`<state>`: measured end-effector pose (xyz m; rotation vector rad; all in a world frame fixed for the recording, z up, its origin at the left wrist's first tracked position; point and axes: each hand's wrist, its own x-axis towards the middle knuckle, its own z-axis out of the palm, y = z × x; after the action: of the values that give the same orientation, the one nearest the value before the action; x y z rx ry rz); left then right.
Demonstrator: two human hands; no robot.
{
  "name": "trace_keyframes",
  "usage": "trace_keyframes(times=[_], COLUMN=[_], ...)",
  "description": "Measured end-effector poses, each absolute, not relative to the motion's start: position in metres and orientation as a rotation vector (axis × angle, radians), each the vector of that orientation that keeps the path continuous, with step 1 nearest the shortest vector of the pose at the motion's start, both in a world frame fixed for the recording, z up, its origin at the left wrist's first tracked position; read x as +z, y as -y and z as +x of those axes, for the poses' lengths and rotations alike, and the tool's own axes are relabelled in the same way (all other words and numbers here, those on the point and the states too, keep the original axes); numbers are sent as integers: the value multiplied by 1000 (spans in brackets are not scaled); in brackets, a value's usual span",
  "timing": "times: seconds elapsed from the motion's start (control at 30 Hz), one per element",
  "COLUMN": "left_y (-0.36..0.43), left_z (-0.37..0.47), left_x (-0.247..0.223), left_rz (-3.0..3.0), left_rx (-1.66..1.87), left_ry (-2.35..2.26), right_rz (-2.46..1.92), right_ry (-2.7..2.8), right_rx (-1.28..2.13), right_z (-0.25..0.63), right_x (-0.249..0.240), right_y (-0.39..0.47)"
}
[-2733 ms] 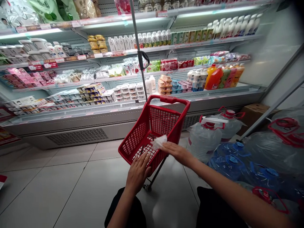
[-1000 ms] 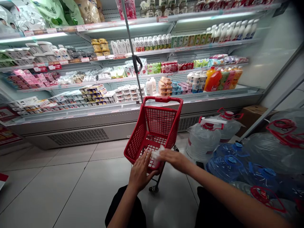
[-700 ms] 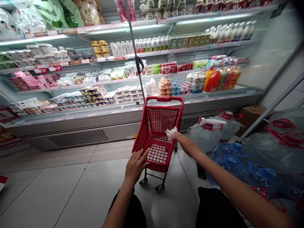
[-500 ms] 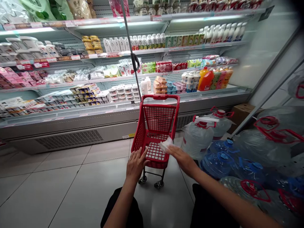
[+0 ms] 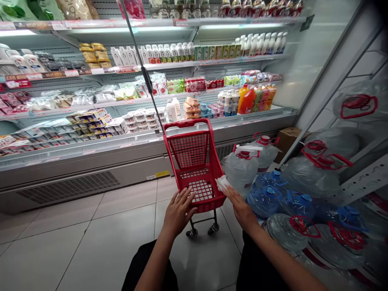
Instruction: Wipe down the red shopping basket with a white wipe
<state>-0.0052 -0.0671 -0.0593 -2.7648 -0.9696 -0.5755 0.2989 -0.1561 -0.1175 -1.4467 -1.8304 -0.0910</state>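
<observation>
A red plastic shopping cart (image 5: 190, 126) on small wheels stands before me, with its lattice basket facing me. My left hand (image 5: 179, 212) is at the basket's near left corner, fingers stretched out and holding nothing; whether it presses on the rim I cannot tell. In my right hand (image 5: 241, 207) is a crumpled white wipe (image 5: 222, 183), pinched under the fingers against the basket's right side near the front corner. Part of the wipe is hidden by those fingers.
Behind the cart runs a refrigerated display case (image 5: 91, 161) with shelves of bottles, cups and packs. To the right, large water jugs (image 5: 242, 171) and blue bottles (image 5: 266, 200) crowd the tiled floor (image 5: 115, 242). A cardboard box (image 5: 289, 141) sits behind them.
My right hand has moved the wipe from over the basket's front to its right side. The cart looks turned slightly, and the view has shifted to the right. My left hand stays near the corner.
</observation>
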Motion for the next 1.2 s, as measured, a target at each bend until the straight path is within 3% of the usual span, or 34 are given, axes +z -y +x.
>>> trace_keyframes(times=[0.43, 0.73, 0.97, 1.2], left_y=[89, 118, 76, 59], left_z=[9, 15, 7, 19], left_x=[-87, -78, -57, -62], left_rz=[-2606, -2793, -2680, -2712], left_rx=[-801, -668, -569, -623], left_ry=[1156, 941, 950, 1023], right_rz=[-1323, -1316, -1494, -1411], right_ry=[2036, 2022, 1797, 1842], right_rx=[-159, -204, -184, -32], right_z=[216, 281, 332, 253], right_x=[-126, -132, -124, -114], right_y=[162, 164, 145, 171])
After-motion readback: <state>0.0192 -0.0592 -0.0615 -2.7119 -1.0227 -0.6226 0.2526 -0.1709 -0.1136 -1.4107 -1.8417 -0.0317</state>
